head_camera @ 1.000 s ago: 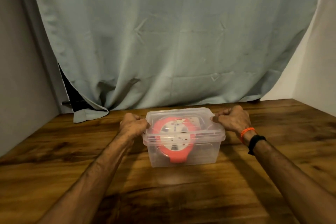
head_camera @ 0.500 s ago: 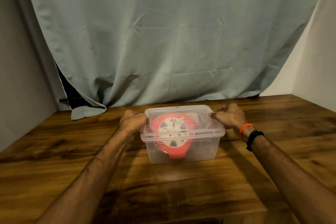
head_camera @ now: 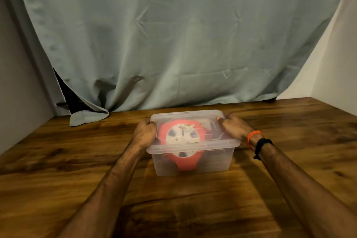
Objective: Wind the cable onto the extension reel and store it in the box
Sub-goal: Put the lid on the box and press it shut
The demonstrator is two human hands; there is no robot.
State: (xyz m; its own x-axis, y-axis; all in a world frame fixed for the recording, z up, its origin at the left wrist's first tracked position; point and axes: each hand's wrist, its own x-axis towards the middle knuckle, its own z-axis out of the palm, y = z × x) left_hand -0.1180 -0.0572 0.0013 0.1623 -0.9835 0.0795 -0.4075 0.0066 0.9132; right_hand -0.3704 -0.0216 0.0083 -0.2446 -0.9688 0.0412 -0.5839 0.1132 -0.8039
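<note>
A clear plastic box (head_camera: 212,162) with its clear lid (head_camera: 185,117) on top stands on the wooden table (head_camera: 58,189). Inside it lies the red extension reel (head_camera: 184,163) with a white round face, seen through the plastic. No loose cable shows outside the box. My left hand (head_camera: 144,134) grips the lid's left edge. My right hand (head_camera: 234,127) grips the lid's right edge, fingers curled over the rim. The right wrist wears an orange band and a black band.
A pale green curtain (head_camera: 173,44) hangs behind the table, its hem resting on the table's back left. Walls close in at the left and right. Bare wood surrounds the box.
The view has tilted slightly, so the box sits a little lower in frame. My right hand's fingers have spread further along the lid's edge. The box stays in place.
</note>
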